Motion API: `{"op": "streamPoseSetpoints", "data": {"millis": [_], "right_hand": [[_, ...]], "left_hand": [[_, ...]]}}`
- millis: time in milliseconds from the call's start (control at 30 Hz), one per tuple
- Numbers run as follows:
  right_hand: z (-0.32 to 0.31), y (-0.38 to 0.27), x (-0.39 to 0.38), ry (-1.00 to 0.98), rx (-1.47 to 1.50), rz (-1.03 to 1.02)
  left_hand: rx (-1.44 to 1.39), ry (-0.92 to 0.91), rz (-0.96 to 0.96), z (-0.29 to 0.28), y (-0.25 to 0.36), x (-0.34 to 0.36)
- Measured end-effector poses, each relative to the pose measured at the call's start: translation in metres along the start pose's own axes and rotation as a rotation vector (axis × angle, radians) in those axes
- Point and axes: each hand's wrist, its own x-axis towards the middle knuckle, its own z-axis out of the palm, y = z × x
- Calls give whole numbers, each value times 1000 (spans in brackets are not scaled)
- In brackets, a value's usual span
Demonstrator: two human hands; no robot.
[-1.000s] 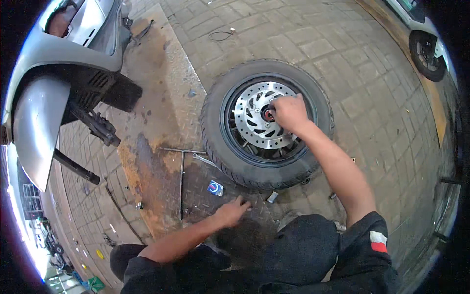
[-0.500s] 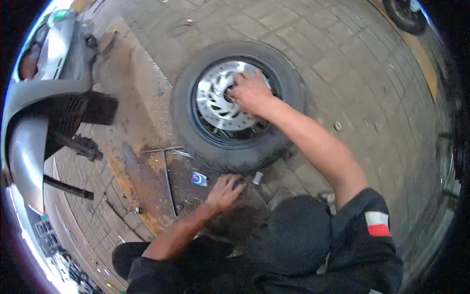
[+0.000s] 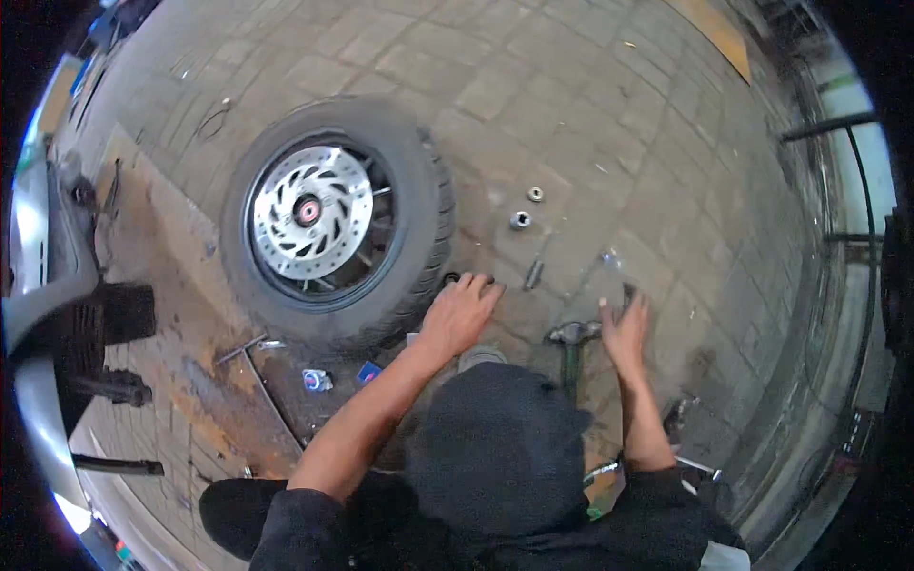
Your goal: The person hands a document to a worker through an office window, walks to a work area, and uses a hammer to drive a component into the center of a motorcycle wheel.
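A scooter wheel (image 3: 424,238) lies flat on the brick paving, its silver brake disc (image 3: 309,214) facing up. My left hand (image 3: 460,312) rests with fingers spread on the ground against the tyre's near edge, holding nothing. My right hand (image 3: 624,328), slightly blurred, hovers open just right of a hammer (image 3: 571,335) lying on the bricks. Beyond the hands lie a small nut (image 3: 535,194), a metal bushing (image 3: 520,221) and a short dark rod (image 3: 533,276).
A grey scooter body (image 3: 38,314) stands along the left edge. Thin metal rods (image 3: 249,347) and a small blue-and-white part (image 3: 317,380) lie on the rust-stained paving. A dark railing (image 3: 838,238) runs at the right. My dark-clothed knee (image 3: 495,447) fills the lower middle.
My right hand has left the wheel hub and swung right to the hammer. My left hand has moved from the small parts up beside the tyre. The view has shifted rightward.
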Motion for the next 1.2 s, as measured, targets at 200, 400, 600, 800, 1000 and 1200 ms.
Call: {"op": "streamPoseSetpoints", "data": {"millis": [200,400,600,800,1000,1200], "right_hand": [[33,34,-115,-482,-86,219],[131,182,-149,-311,15,462],[104,127,-128,-464,-104,417],[78,104,-109,-379,-77,406],[49,53,-98,-331,66,321],[-3,-24,-85,-277,309,202]], "left_hand": [[-26,108,-182,2,6,75],[-229,91,-378,23,-4,143],[-473,379,-366,-9,-25,95],[-99,999,-584,-147,-118,-20],[75,873,-596,-142,-181,-80],[-92,641,-568,-136,-195,-82]]}}
